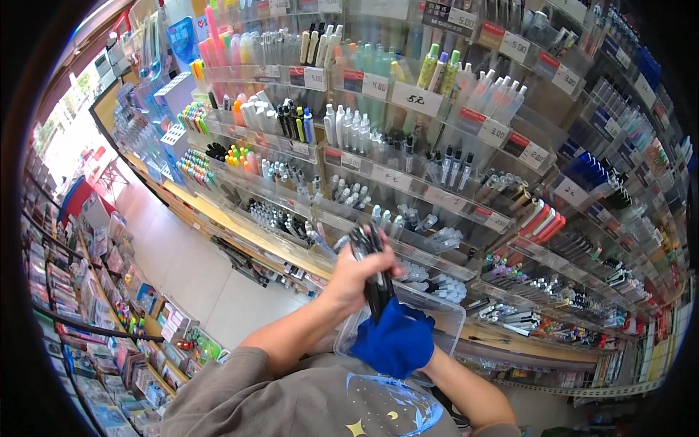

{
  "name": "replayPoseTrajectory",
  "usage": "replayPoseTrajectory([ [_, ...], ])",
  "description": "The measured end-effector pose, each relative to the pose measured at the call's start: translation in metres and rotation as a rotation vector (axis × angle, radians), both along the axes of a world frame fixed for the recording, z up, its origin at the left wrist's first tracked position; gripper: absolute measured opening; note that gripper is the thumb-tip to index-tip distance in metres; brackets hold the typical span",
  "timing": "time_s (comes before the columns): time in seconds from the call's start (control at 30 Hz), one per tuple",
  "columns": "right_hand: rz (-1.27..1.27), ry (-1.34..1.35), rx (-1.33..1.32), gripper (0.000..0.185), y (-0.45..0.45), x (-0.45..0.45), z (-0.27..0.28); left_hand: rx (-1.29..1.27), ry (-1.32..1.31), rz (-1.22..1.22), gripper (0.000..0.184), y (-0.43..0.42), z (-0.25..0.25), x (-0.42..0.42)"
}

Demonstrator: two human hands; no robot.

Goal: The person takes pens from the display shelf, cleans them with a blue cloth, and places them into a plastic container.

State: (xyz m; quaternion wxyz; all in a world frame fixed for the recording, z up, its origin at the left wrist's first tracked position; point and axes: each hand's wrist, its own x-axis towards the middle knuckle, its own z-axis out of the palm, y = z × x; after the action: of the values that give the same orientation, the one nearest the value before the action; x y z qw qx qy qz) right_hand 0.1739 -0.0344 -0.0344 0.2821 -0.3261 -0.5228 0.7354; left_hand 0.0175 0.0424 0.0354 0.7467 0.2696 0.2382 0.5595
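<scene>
My left hand (362, 275) is closed around a bundle of black pens (378, 293), held upright and slightly tilted in front of my chest. Its fingers wrap the upper part of the bundle. A bright blue cloth (395, 339) is bunched around the bundle's lower end. My right hand is within or behind this cloth, pressing it against the pens; its fingers are hidden. Below both hands sits a clear plastic bin (457, 329), partly covered by the cloth and my arms.
A tiered clear acrylic pen rack (429, 191) with price tags rises close in front. Red-cased pens (540, 221) stand to the right. A wooden ledge (218, 217) runs along the rack's base. Stocked shelves (109, 342) line the aisle floor (182, 269) at left.
</scene>
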Motion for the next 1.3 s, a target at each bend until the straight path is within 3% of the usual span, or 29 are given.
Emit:
replayPoseTrajectory([
  [0.07,0.089,-0.345,0.428,0.018,-0.001,-0.003,0.020,-0.047,0.041,0.090,0.033,0.011,0.012,-0.014],
  [0.13,0.100,-0.429,0.526,0.025,0.005,-0.009,0.032,-0.083,-0.001,0.106,0.031,0.015,0.016,-0.022],
  [0.3,-0.126,0.194,-0.434,0.068,0.028,-0.012,0.054,-0.160,0.037,0.064,0.031,0.006,0.008,-0.013],
  [0.4,-0.224,0.038,-0.222,0.053,0.029,-0.008,0.037,-0.115,0.128,0.062,0.032,-0.005,-0.002,0.007],
  [0.43,-0.286,-0.204,0.168,0.045,0.028,-0.016,0.028,-0.069,0.188,0.080,0.033,-0.009,-0.009,0.014],
  [0.5,-0.325,-0.333,-0.045,0.024,0.016,-0.020,0.038,-0.052,0.266,0.096,0.035,-0.013,-0.010,0.020],
  [0.6,-0.308,0.009,0.011,0.019,-0.001,-0.014,0.028,-0.060,0.169,0.084,0.035,-0.008,-0.004,0.009],
  [0.73,-0.199,-0.225,-0.119,0.015,-0.008,-0.016,0.032,0.021,0.091,0.152,0.036,0.003,0.004,-0.005],
  [0.77,-0.197,-0.010,-0.189,0.016,-0.010,-0.011,0.015,0.037,0.096,0.148,0.037,0.003,0.005,-0.006],
  [0.83,-0.270,0.019,-0.303,0.024,0.008,-0.016,0.004,0.070,0.105,0.140,0.038,0.002,0.005,-0.006],
  [0.87,-0.249,0.158,-0.394,0.030,0.010,-0.013,0.006,0.072,0.124,0.128,0.039,0.000,0.004,-0.005],
  [0.93,-0.203,0.418,-0.598,0.043,0.019,-0.019,0.039,0.172,0.214,0.159,0.040,-0.006,-0.003,0.002],
  [1.0,-0.326,0.559,-0.812,0.058,0.024,-0.029,0.052,0.289,0.358,0.155,0.051,-0.013,-0.012,0.009],
  [1.07,-0.443,0.700,-0.765,0.042,0.028,-0.032,0.037,0.429,0.486,0.170,0.059,-0.026,-0.012,0.019],
  [1.13,-0.513,0.562,-0.696,0.034,0.017,-0.023,0.016,0.516,0.576,0.130,0.063,-0.036,-0.025,0.026],
  [1.2,-0.496,0.601,-0.643,0.033,0.012,-0.020,0.010,0.622,0.659,0.136,0.064,-0.040,-0.020,0.029],
  [1.3,-0.513,0.584,-0.643,0.034,0.006,-0.015,0.003,0.585,0.639,0.107,0.063,-0.042,-0.034,0.032],
])
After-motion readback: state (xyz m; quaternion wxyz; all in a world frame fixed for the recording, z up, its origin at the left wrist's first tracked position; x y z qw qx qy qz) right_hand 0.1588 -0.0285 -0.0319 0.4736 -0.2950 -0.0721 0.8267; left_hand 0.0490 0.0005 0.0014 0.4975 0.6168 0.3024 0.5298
